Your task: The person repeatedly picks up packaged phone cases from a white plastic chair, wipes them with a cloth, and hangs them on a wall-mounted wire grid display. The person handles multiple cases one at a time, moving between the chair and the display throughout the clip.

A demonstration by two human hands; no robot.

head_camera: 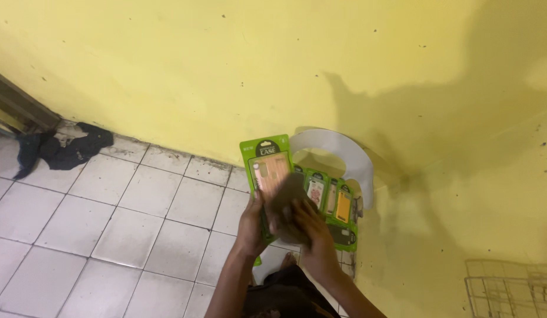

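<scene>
Our left hand [251, 219] has its grip closed on a green phone-case package [267, 171]; our right hand [311, 232] presses a dark cloth [285, 206] on it, at four o'clock.

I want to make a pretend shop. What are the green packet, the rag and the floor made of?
The green packet looks like glossy printed card with a clear plastic window, since it stays flat and shows the phone case inside. The rag seems soft, dull cloth; it bunches under the right hand. The floor looks like white glazed tile, with dark grout lines between squares.
</scene>
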